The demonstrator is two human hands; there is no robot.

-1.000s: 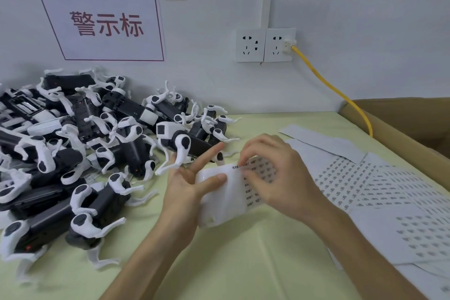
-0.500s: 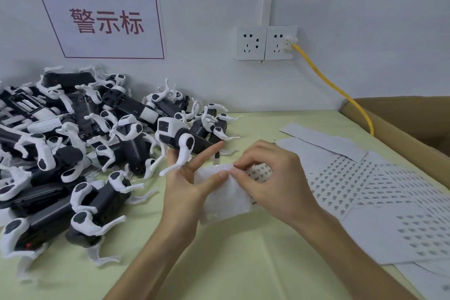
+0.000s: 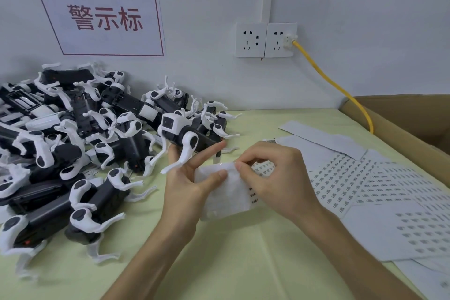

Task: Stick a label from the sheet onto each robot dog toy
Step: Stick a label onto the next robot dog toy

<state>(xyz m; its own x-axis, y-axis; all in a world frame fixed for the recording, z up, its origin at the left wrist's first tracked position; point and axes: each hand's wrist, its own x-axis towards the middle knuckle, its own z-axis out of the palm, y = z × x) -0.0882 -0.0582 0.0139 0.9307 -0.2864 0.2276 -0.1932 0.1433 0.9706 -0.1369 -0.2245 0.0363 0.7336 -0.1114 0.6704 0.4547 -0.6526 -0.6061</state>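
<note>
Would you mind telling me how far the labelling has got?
Done: nothing visibly labelled. In hand: the left hand holds a small white label sheet while the right hand pinches its top edge. Left: the pile of black-and-white robot dog toys.

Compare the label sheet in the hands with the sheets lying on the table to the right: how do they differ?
The held sheet is bent, raised off the table and shows mostly bare backing; the flat sheets lie overlapping on the table, rows of labels showing. The left hand holds the held sheet and the right hand pinches at its edge; nothing touches the flat sheets. Both are white.
</note>
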